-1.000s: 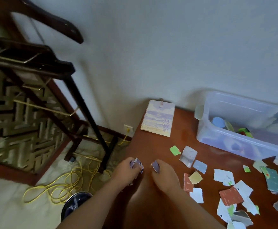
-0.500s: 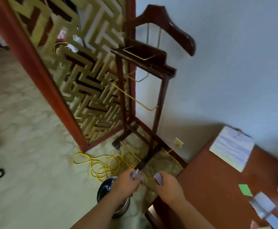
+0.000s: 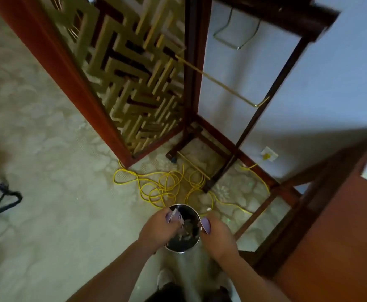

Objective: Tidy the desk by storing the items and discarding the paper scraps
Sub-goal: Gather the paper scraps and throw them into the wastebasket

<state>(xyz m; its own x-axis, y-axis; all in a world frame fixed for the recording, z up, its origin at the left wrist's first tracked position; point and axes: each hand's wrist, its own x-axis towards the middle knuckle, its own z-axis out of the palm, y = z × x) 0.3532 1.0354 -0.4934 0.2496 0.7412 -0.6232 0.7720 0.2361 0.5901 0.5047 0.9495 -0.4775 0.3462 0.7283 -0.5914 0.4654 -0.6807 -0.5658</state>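
Purple-ish paper scraps (image 3: 175, 215) are pinched in the left hand (image 3: 157, 233), and one more scrap (image 3: 206, 224) is gripped by the right hand (image 3: 218, 235). Both are held right over the open mouth of a round metal bin (image 3: 178, 250), which is stood on the floor off the left edge of the worktop (image 3: 341, 236). Bits of paper can be made out inside it. Further back, a tangle of yellow cable (image 3: 160, 188) is spread over the floor, running up to a wall socket (image 3: 269, 154). Behind that, a dark wooden valet stand (image 3: 254, 118) and a lattice screen (image 3: 134, 73) are seen.
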